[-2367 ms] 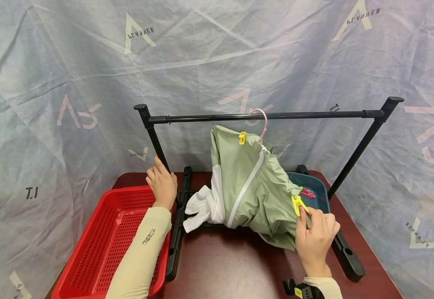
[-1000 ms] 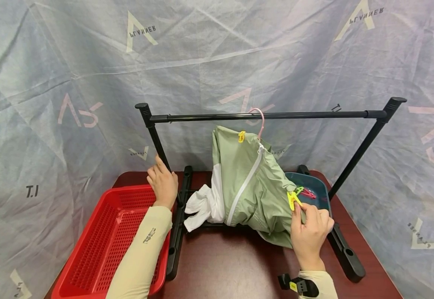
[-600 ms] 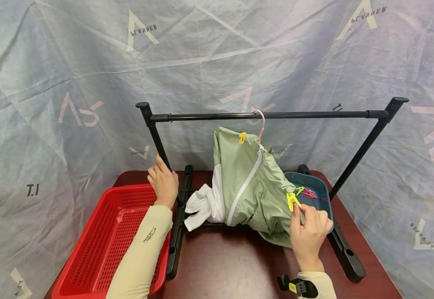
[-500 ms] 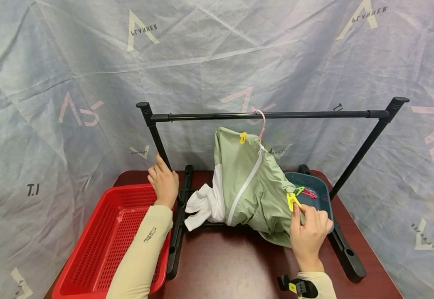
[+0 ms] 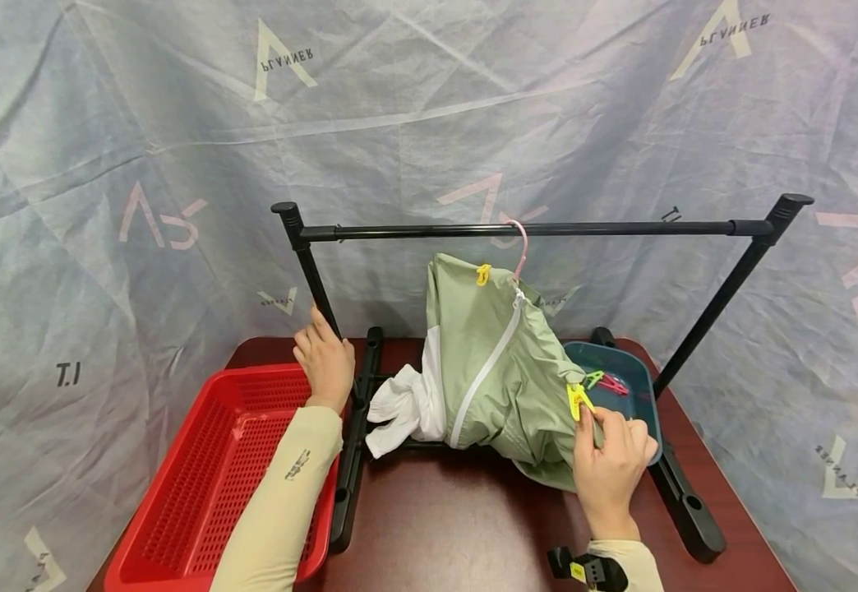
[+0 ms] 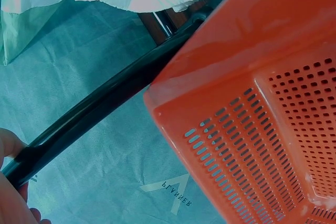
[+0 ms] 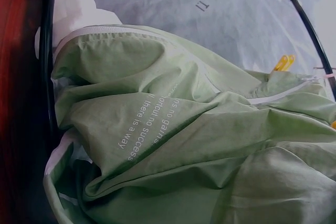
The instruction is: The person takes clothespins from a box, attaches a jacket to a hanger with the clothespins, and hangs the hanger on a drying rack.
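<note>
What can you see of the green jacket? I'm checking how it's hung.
The jacket is pale green, thin and crinkled, with a white zip, white lining and small white lettering. It hangs skewed from a pink hanger on the rail, its hem on the table. A yellow peg clips its shoulder; the right hand pinches another peg at its lower edge.

A red perforated basket (image 5: 200,485) sits at the near left of the dark red worktop (image 5: 458,526). At the far right, a teal tray (image 5: 632,395) holds pink and green pegs (image 5: 606,381). A wrinkled grey backdrop (image 5: 177,123) with printed logos hangs behind.
</note>
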A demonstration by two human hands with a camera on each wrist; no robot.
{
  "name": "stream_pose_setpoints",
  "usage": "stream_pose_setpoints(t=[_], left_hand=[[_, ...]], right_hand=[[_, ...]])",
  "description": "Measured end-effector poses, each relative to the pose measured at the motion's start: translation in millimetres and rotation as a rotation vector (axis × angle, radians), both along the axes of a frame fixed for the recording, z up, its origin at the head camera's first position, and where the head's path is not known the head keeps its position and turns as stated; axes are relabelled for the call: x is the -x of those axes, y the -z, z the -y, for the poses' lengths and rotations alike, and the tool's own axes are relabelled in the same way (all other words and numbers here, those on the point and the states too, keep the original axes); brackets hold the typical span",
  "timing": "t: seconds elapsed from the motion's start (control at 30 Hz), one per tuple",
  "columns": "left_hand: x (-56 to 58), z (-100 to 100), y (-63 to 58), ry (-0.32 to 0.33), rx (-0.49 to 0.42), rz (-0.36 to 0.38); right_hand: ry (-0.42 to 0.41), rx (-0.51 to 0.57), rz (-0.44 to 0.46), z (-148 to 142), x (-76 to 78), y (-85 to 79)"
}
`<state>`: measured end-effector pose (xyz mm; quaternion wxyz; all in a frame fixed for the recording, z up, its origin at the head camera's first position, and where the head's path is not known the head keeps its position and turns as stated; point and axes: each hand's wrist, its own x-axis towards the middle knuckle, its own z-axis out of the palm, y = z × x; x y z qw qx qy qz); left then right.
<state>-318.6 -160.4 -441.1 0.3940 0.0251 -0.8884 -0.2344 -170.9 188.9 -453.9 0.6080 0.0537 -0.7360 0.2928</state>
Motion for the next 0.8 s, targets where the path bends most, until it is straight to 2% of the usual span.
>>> stream_pose_setpoints(t=[0.4,0.8], left_hand=[[1.0,0.0,0.5,-0.014,0.010,-0.021],[-0.4,0.3,-0.7,-0.003,-0.003,0.024]], right_hand=[[-0.005,0.002,0.011,0.5,-1.1,-0.1],[-0.007,0.007,0.008,-0.3,1.3,3.5]])
